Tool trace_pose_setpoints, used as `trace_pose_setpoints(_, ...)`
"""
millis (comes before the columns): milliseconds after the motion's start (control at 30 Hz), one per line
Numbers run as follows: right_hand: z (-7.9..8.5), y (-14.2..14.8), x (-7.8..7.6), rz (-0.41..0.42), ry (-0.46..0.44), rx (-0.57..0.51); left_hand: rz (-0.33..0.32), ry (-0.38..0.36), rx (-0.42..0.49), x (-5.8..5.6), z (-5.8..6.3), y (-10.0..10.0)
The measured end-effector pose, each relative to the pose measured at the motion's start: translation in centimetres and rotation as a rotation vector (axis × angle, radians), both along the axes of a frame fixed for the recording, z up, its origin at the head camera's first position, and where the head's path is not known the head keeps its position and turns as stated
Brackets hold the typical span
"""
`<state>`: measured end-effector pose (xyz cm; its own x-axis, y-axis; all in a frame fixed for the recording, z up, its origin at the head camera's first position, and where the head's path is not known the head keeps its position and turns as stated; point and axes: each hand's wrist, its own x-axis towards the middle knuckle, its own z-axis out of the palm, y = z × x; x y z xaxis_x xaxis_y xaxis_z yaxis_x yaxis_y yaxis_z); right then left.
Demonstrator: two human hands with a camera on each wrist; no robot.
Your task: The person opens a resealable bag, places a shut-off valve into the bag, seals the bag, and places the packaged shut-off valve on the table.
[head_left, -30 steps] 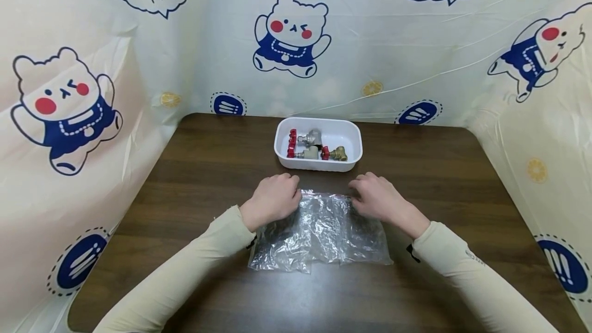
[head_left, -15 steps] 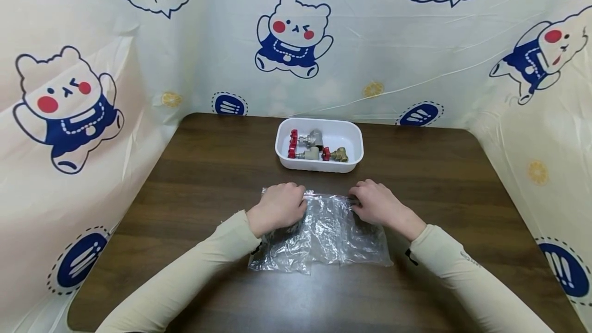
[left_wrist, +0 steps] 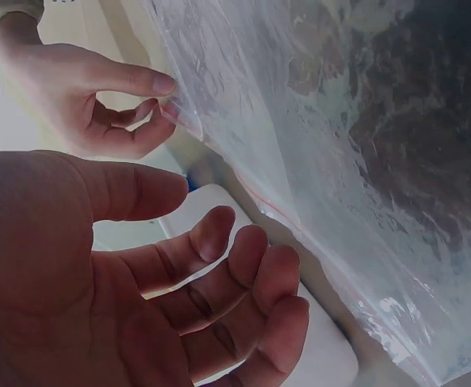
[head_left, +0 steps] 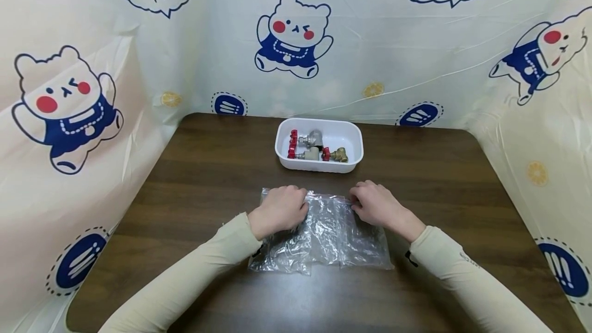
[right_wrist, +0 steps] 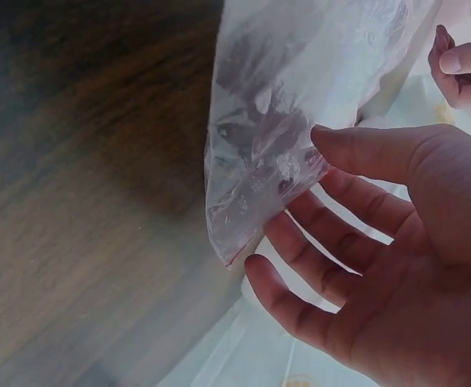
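Observation:
A clear plastic zip bag lies flat on the table, its red-lined zip edge facing away from me. My right hand pinches that edge near the right corner; in the right wrist view, the thumb lies over the film and the fingers are behind it. Over the left part of the bag is my left hand. Its fingers are loosely curled, apart from the thumb, with nothing between them in the left wrist view. The bag's left part is partly hidden under this hand.
Beyond the bag stands a white plastic tub. In it lie a grey valve, a second pale valve and a brass valve, all with red handwheels. A printed curtain surrounds the brown table.
My left hand has shifted right and a little toward me, over the bag, uncovering its far left corner. The right hand has barely moved.

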<state>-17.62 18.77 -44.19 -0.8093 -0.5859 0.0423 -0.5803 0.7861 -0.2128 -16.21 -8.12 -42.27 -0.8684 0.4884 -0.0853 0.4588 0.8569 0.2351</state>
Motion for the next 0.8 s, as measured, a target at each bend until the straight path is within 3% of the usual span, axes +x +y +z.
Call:
trace_pose_setpoints(300, 0.9, 0.0, -0.1, -0.038, -0.090, -0.026, -0.002, -0.008, -0.014, 0.1, -0.2, 0.1)
trace_pose_setpoints(800, 3.0, 0.2, 0.1, -0.071, -0.150, -0.083, -0.006, -0.010, -0.011, 0.2, -0.1, 0.3)
